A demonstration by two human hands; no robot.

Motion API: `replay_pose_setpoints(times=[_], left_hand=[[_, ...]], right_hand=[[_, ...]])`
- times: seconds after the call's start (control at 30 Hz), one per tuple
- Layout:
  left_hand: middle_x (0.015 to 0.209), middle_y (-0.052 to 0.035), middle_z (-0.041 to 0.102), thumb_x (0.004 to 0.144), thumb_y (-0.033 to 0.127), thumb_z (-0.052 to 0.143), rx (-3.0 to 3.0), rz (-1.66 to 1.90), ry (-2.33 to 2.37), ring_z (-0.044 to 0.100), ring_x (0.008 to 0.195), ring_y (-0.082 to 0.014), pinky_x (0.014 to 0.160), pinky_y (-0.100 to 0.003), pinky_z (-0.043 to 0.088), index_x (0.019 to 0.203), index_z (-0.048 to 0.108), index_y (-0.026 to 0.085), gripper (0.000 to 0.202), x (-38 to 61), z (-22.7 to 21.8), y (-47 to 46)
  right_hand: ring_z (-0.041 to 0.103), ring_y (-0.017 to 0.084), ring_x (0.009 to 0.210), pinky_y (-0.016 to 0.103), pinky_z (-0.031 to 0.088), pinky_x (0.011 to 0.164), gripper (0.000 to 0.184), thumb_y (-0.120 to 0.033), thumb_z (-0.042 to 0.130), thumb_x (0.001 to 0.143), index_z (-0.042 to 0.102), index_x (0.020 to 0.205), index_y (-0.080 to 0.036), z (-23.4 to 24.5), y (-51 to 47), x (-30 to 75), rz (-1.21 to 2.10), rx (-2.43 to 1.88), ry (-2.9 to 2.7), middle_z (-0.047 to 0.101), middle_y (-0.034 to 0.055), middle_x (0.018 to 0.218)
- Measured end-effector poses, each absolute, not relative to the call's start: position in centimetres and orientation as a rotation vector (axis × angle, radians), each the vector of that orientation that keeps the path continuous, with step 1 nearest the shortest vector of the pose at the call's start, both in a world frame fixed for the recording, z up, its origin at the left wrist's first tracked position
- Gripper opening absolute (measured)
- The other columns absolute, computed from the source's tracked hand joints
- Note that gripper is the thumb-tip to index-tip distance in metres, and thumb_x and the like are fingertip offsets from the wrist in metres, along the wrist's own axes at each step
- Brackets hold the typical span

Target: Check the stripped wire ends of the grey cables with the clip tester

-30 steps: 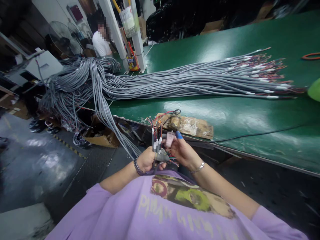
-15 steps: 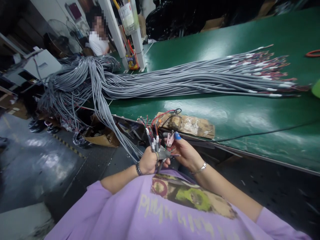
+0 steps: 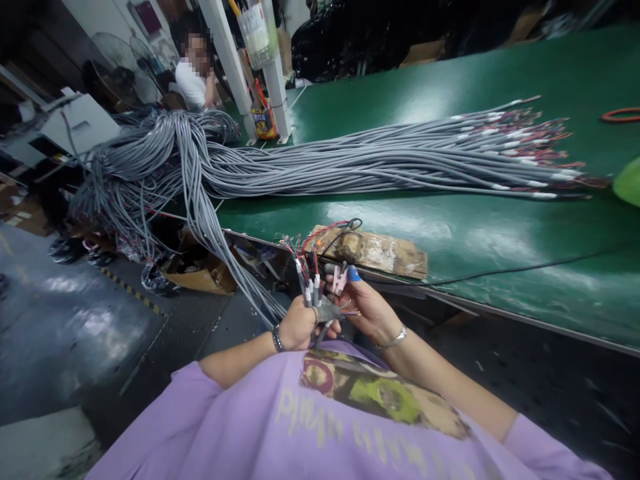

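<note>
My left hand (image 3: 298, 327) is closed in a fist round a bunch of grey cable ends (image 3: 309, 288) whose thin coloured wires stick up and fan out. My right hand (image 3: 367, 308), with a blue finger cot on one fingertip, pinches a small pink clip (image 3: 340, 279) right beside those wire ends. Both hands are close to my chest, just in front of the green table's edge (image 3: 450, 293). A metal bracelet sits on each wrist.
A thick bundle of long grey cables (image 3: 350, 160) lies across the green table and hangs off its left end toward the floor. A worn cardboard piece (image 3: 380, 252) with a black lead lies near the table edge. Another person (image 3: 193, 80) sits at the far left.
The hands have stayed almost in place; the wire ends tilted slightly and the right hand's clip moved a little closer to them. The camera view shifted slightly.
</note>
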State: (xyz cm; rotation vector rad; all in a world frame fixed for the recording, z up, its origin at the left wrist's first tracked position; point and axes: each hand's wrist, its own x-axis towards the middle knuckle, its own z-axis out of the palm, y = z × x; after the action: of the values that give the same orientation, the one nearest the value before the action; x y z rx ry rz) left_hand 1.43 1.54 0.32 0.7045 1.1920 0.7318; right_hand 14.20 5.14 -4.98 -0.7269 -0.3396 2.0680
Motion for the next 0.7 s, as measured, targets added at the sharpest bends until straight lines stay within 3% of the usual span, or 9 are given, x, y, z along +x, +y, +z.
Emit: replay_pose_setpoints(times=[0.3, 0.47, 0.7], left_hand=[[0.044, -0.0037, 0.059, 0.045, 0.050, 0.083, 0.697, 0.756, 1.138, 0.051, 0.036, -0.0107, 0.037, -0.020, 0.033, 0.053, 0.059, 0.013, 0.045, 0.6, 0.4, 0.7], [0.047, -0.0042, 0.061, 0.048, 0.050, 0.082, 0.691, 0.811, 1.134, 0.053, 0.037, -0.0112, 0.038, -0.020, 0.034, 0.054, 0.059, 0.013, 0.044, 0.6, -0.1, 0.5], [0.042, -0.0005, 0.056, 0.046, 0.046, 0.084, 0.663, 0.905, 1.171, 0.051, 0.035, -0.0103, 0.036, -0.019, 0.028, 0.057, 0.056, 0.014, 0.044, 1.2, 0.0, 0.9]], right_hand=[[0.058, 0.011, 0.060, 0.022, 0.047, 0.054, 0.039, -0.058, 0.071, 0.071, 0.071, 0.083, -0.021, -3.3, 4.7, 14.3, 2.062, -0.681, -0.372, 0.071, 0.0017, 0.077], [0.054, 0.010, 0.056, 0.023, 0.044, 0.053, 0.031, -0.045, 0.079, 0.065, 0.071, 0.079, -0.019, -3.2, 4.7, 14.4, 2.009, -0.737, -0.465, 0.067, -0.0004, 0.069], [0.047, 0.010, 0.050, 0.023, 0.037, 0.048, 0.038, -0.056, 0.075, 0.067, 0.063, 0.066, -0.019, -3.4, 4.0, 14.3, 1.661, -0.940, -0.657, 0.057, -0.0030, 0.057]])
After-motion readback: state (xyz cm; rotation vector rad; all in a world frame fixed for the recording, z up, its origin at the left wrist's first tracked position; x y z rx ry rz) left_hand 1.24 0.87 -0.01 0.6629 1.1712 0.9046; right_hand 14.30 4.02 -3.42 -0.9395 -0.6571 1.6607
